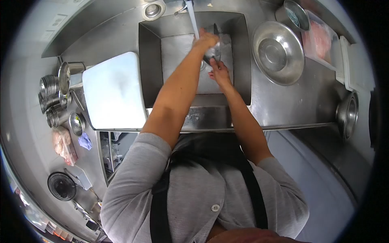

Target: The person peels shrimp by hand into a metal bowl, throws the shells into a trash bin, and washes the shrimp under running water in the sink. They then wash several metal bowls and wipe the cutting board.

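A shiny steel container [211, 52] is tilted inside the sink [149, 69], below the tap [192, 18]. Its exact shape is partly covered by my hands. My right hand [220, 73] grips its near edge, thumb and fingers closed around the rim. Across the container's far part lies my left hand [206, 41], its fingers bent and slightly blurred. Whatever the left fingers hold, if anything, is hidden. The tap's spout comes down right beside the left hand.
Left of the sink lies a white cutting board [111, 91], with stacked steel pots [49, 86] beyond it. A wide steel bowl [278, 52] stands to the right, near a clear tub of pink contents [318, 38]. More nested bowls [347, 115] sit at the far right.
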